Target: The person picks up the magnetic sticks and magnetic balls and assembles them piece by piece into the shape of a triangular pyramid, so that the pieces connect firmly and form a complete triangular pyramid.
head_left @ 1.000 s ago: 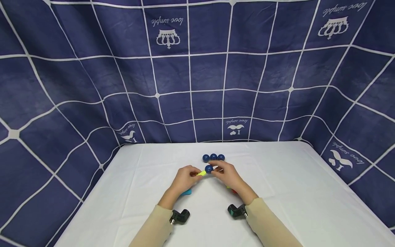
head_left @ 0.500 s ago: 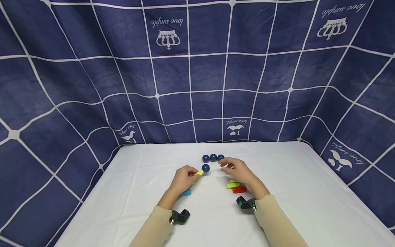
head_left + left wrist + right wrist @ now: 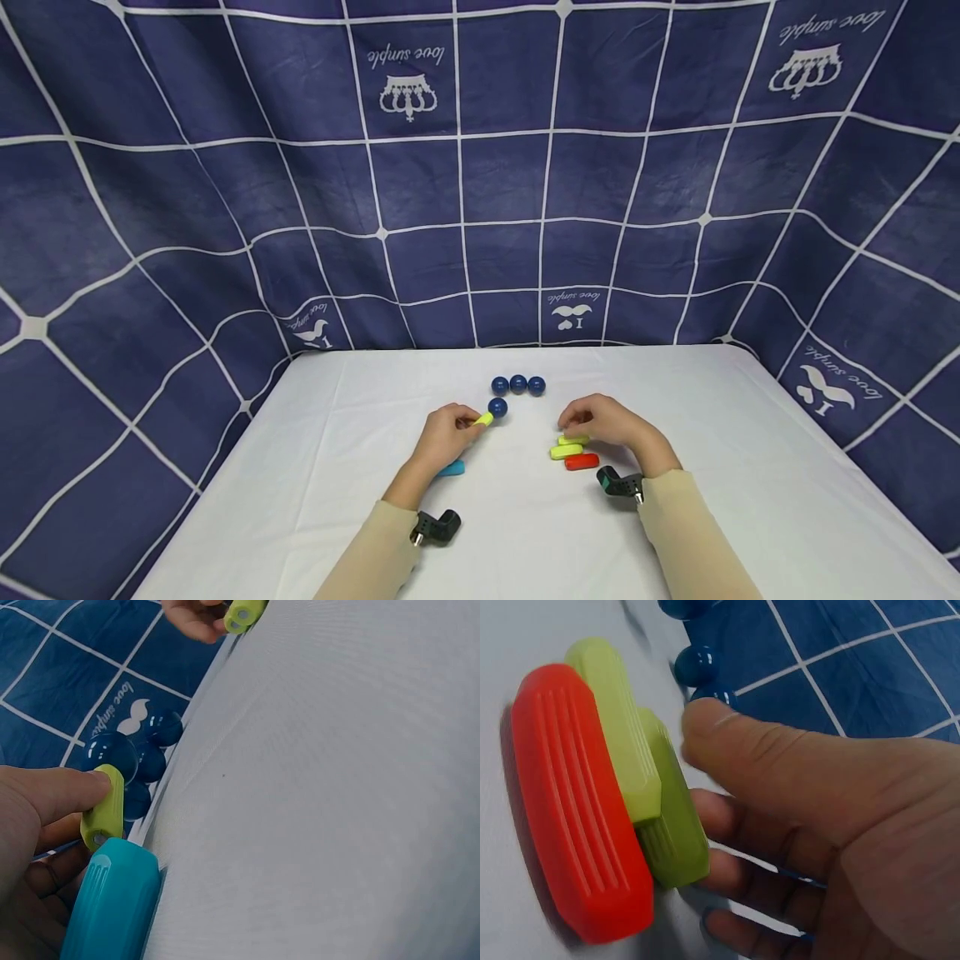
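The left hand [image 3: 444, 435] pinches a yellow-green stick [image 3: 105, 806] between thumb and fingers, and a dark blue ball [image 3: 497, 407] sits at the stick's far end. The right hand [image 3: 606, 421] is at the farther of two yellow-green sticks [image 3: 566, 451], its thumb raised and its fingertips beside that stick [image 3: 676, 817] in the right wrist view. Against the nearer yellow-green stick lies a red stick [image 3: 582, 462]. A light blue stick [image 3: 112, 900] rests on the table just under the left hand.
Three dark blue balls [image 3: 518, 384] stand in a row beyond the hands. The white-covered table [image 3: 360, 467] ends at a dark blue curtain [image 3: 502, 175] with white lines, which also hangs along both sides.
The right hand has let go of the blue ball and moved right and nearer, to the yellow-green sticks. The left hand has stayed nearly still; the ball at its stick has shifted slightly left.
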